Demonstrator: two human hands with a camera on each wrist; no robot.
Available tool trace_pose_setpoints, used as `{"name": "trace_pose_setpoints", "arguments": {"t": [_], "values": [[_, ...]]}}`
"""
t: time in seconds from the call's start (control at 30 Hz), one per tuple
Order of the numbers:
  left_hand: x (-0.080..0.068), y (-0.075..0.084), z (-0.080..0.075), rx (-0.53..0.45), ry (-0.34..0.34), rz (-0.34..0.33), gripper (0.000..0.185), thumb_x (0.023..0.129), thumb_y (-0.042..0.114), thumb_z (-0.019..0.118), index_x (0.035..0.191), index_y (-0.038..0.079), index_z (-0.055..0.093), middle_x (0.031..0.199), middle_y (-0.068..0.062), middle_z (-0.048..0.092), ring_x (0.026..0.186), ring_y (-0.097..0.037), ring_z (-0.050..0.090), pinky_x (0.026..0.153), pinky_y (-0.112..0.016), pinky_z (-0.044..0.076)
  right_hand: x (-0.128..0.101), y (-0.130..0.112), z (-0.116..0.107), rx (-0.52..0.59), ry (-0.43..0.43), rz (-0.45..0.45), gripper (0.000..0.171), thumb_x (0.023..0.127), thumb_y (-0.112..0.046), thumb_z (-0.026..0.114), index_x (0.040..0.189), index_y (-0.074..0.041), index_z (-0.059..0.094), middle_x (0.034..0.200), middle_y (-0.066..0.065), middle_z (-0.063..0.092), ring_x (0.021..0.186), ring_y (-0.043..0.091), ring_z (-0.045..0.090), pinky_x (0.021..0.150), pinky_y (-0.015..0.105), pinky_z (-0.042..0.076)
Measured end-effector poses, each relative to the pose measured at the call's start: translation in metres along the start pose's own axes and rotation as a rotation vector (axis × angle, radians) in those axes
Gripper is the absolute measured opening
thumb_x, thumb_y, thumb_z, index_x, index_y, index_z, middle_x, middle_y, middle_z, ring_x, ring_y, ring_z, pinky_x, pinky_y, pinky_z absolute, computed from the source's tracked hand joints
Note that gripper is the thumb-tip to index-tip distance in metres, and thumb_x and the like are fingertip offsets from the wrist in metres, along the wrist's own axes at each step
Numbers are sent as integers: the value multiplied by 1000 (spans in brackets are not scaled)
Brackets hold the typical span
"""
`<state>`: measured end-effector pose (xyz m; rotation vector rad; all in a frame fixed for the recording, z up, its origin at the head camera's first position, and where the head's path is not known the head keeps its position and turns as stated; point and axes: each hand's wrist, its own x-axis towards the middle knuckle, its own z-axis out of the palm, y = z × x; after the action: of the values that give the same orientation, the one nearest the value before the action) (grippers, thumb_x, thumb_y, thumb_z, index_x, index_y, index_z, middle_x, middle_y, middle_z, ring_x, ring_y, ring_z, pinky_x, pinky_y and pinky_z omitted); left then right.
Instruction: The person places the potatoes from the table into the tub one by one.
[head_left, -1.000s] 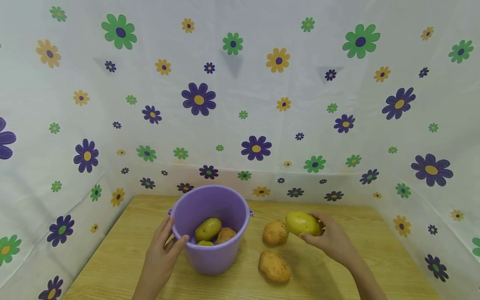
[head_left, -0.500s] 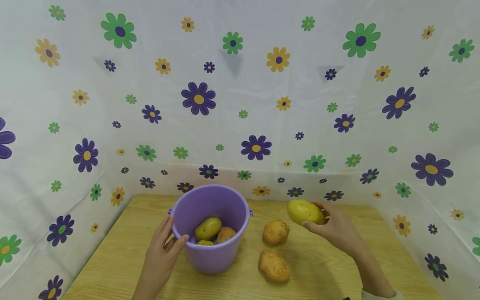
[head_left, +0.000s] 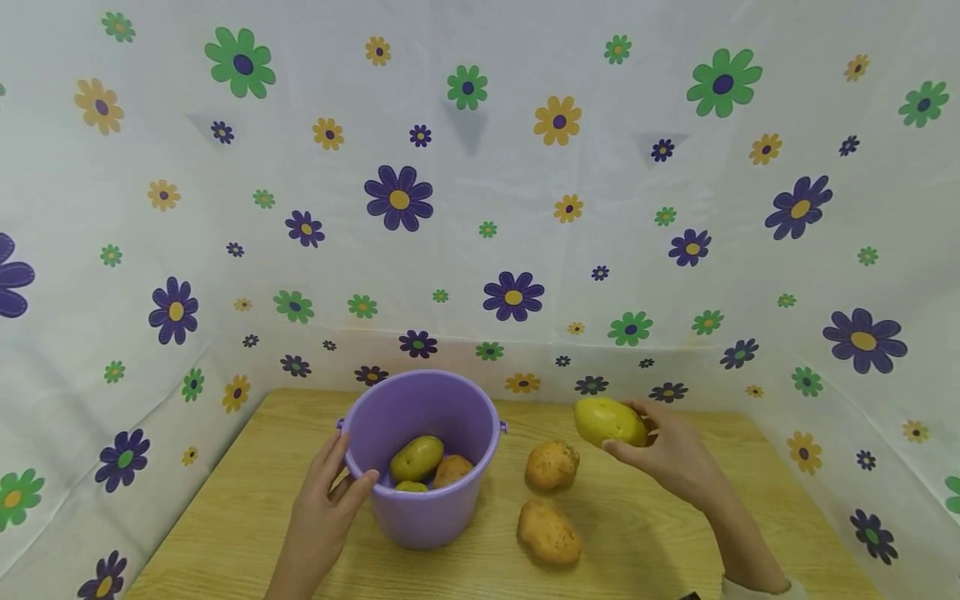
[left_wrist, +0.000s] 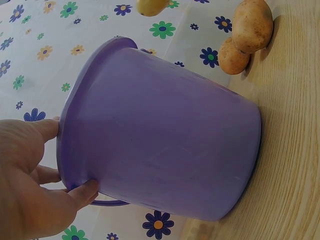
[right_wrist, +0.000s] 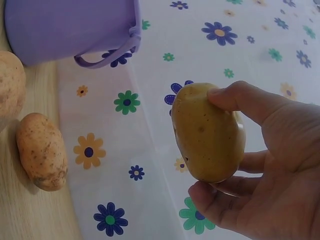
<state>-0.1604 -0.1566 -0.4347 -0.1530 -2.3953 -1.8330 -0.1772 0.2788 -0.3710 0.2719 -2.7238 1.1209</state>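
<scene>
A white cloth printed with purple, green and yellow flowers point(head_left: 513, 297) hangs round your wooden table point(head_left: 660, 533), where a purple bucket point(head_left: 420, 467) stands with potatoes inside it point(head_left: 417, 457). Your left hand point(head_left: 324, 512) grips the bucket's near rim, thumb hooked over the edge and fingers on the outer wall. Your right hand point(head_left: 670, 454) pinches a yellow potato point(head_left: 609, 422) between thumb and curled fingers, lifted off the table, well right of the bucket and above two brown potatoes point(head_left: 551, 464) lying on the wood.
</scene>
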Motion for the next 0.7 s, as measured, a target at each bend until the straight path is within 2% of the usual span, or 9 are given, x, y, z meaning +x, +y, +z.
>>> {"name": "trace_pose_setpoints", "arguments": {"t": [0.4,0.7], "values": [[-1,1,0,6,6,-12,82,102,36,68,163,3,24,171,-17,9,151,-40,28,116,-32,38,9,-14,11,-8,21,-74,64,89,-32,84,135,4,60,118,14,67,95,22,65,76,28,61],[-1,2,-1,-10,-8,-21,81,103,33,67,163,3,23,171,-18,7,151,-41,27,116,-34,38,20,-33,27,28,-17,-122,61,85,-28,85,134,1,62,114,11,68,90,21,65,74,29,62]]}}
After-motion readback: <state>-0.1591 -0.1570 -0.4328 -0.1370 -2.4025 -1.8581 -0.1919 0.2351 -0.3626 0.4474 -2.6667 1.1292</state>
